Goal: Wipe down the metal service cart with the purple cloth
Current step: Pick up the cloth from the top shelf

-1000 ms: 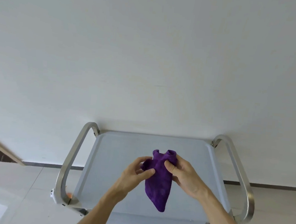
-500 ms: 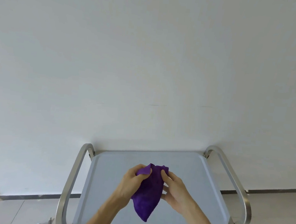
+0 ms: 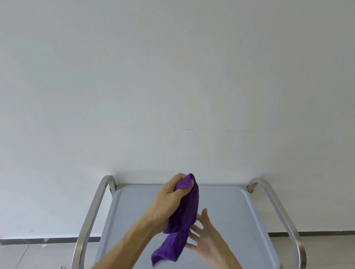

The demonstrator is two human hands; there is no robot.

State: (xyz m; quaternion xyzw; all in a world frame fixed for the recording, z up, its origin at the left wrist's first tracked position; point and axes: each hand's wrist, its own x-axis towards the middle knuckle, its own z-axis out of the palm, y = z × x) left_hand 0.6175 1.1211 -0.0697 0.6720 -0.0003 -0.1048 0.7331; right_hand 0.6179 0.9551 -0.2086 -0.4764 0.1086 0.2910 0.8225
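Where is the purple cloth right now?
In the head view, the purple cloth hangs from the left hand, which grips its top, above the cart's top shelf. The open right hand is beside its lower part.

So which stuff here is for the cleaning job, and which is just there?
For the job:
purple cloth, gripped by the left hand
right hand, open beside the cloth
metal cart

Just there:
white wall
tiled floor
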